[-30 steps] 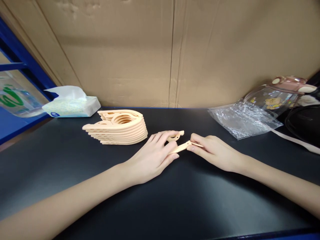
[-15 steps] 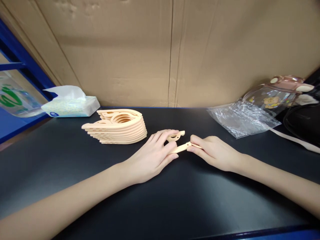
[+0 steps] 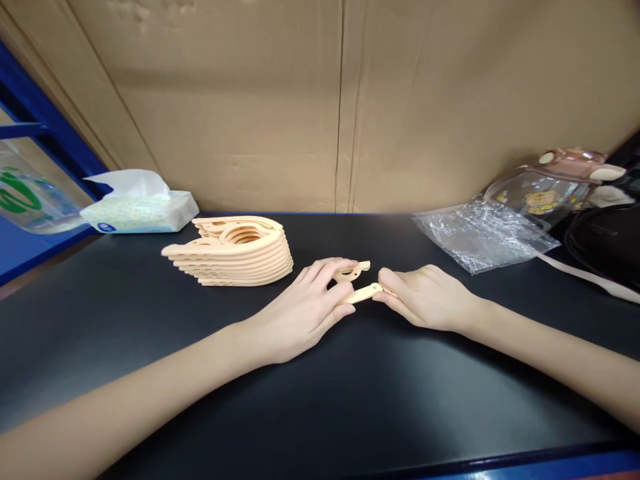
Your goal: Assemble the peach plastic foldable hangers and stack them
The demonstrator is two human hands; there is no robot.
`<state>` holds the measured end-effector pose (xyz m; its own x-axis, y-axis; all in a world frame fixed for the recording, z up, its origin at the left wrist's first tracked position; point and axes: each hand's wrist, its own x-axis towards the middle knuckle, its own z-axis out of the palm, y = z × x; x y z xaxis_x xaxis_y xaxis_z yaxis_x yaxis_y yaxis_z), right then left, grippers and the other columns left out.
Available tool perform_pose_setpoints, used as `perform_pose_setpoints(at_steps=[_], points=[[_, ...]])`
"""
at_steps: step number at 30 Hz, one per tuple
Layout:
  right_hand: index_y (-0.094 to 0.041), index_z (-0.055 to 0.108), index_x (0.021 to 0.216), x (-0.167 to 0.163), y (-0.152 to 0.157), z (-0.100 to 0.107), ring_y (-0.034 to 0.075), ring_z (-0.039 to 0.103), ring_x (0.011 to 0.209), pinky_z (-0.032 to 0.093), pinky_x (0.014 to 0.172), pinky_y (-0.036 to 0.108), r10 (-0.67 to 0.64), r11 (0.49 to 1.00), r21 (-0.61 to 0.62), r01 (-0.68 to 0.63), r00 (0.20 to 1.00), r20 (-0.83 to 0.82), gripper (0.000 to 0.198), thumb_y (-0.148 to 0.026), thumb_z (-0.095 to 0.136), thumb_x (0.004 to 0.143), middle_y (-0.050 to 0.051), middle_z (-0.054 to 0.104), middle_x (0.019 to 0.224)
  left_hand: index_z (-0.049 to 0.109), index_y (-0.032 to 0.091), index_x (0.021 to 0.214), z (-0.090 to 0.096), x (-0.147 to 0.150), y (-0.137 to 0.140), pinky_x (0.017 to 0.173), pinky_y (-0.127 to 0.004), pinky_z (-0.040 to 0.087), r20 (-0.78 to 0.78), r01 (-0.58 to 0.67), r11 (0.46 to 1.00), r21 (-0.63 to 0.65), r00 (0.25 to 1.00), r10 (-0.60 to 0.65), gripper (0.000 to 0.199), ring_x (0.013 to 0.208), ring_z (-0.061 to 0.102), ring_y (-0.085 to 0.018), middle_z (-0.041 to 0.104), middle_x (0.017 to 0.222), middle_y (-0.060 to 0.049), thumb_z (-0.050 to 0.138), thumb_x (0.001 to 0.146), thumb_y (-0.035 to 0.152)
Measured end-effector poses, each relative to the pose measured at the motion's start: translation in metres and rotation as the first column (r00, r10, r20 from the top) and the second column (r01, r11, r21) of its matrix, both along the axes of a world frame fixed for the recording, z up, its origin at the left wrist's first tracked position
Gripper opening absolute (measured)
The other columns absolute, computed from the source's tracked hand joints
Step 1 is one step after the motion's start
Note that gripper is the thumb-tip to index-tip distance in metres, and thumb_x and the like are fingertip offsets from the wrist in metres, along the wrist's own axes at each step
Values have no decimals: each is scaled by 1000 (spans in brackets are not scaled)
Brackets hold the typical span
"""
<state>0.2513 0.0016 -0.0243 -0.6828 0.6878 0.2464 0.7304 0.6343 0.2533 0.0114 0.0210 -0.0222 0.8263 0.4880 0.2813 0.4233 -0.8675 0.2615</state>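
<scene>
Both of my hands are on one pale peach plastic folding hanger (image 3: 364,293) over the black table. My left hand (image 3: 305,310) grips its body, with the palm covering most of it; a curved end shows past the fingertips. Between thumb and bent fingers, my right hand (image 3: 425,297) pinches a thin end piece just beyond a round pivot. Most of that end piece is hidden by the fingers. Left of my left hand stands a neat stack of matching folded hangers (image 3: 240,257), several high, with their curved ends toward the right.
A tissue pack (image 3: 143,210) sits at the back left, beside a blue frame (image 3: 30,93). At the back right lie a crinkled clear plastic bag (image 3: 480,233), a clear container with a brown lid (image 3: 575,163) and a pale strap (image 3: 585,277). Cardboard (image 3: 250,100) stands behind the table (image 3: 320,413).
My right hand has turned slightly, and less of the thin end piece shows beside its fingers. My left hand keeps its hold almost unmoved. The stack is unchanged.
</scene>
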Motion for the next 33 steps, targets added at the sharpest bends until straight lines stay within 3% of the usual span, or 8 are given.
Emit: perform_pose_setpoints(at_steps=[6, 11, 13, 16, 20, 23, 27, 33], points=[[-16, 51, 81, 2, 1, 1, 12, 50, 44, 16, 46, 29, 50, 987, 146, -62, 995, 89, 39, -36, 23, 101, 1, 59, 60, 58, 20, 98, 2, 1, 0, 104, -47, 41, 1, 2, 1000, -23, 1000, -2, 25, 131, 36, -26, 40, 142, -9, 35, 99, 31], [-16, 53, 76, 3, 2, 2, 12, 52, 46, 16, 47, 29, 66, 980, 177, -88, 990, 127, 39, -35, 27, 100, 1, 59, 60, 57, 20, 99, 1, 3, 1, 107, -45, 38, -31, 16, 1000, -9, 999, -16, 26, 132, 34, -24, 39, 142, -9, 34, 100, 31], [-17, 52, 76, 4, 2, 2, 12, 51, 47, 15, 47, 29, 57, 991, 115, -70, 992, 108, 38, -36, 29, 99, 1, 59, 61, 57, 20, 97, 1, 2, 2, 108, -45, 37, -32, 20, 1000, -1, 999, -20, 26, 133, 33, -24, 40, 141, -9, 34, 100, 33], [-18, 51, 80, 4, 1, 4, 12, 49, 48, 18, 48, 27, 62, 994, -93, -62, 998, -10, 33, -38, 32, 98, 0, 59, 64, 56, 20, 99, 1, -2, 6, 103, -46, 41, -27, -20, 1000, -18, 999, 19, 24, 128, 39, -26, 41, 139, -10, 43, 96, 40], [-20, 49, 81, 5, -2, 9, 11, 46, 56, 29, 55, 25, 39, 939, -320, -123, 966, -255, 23, -37, 42, 95, -3, 56, 67, 52, 22, 113, -2, -9, 13, 101, -47, 43, -22, -104, 993, -56, 994, 103, 40, 124, 45, -28, 41, 140, -12, 56, 86, 52], [-20, 56, 81, 7, -2, 16, 15, 50, 76, 36, 72, 30, 58, 897, -403, -183, 952, -302, 25, -42, 50, 92, 1, 58, 80, 50, 22, 121, -5, -10, 15, 103, -48, 41, -26, -120, 991, -52, 993, 119, 54, 128, 43, -30, 40, 141, -13, 60, 82, 57], [-26, 69, 86, 12, 2, 23, 22, 47, 108, 32, 95, 41, 52, 852, -475, -220, 939, -341, 24, -47, 58, 87, 5, 57, 114, 48, 19, 128, -7, -8, 14, 105, -48, 40, -31, -128, 991, -43, 991, 127, 70, 131, 41, -31, 36, 146, -15, 61, 77, 64], [-30, 71, 97, 13, -1, 26, 19, 41, 125, 33, 103, 39, 48, 779, -566, -269, 926, -374, 16, -34, 58, 89, 4, 47, 133, 41, 18, 139, -7, -7, 13, 109, -53, 34, -77, -167, 985, -38, 984, 164, 95, 140, 27, -37, 26, 153, -16, 56, 67, 79]])
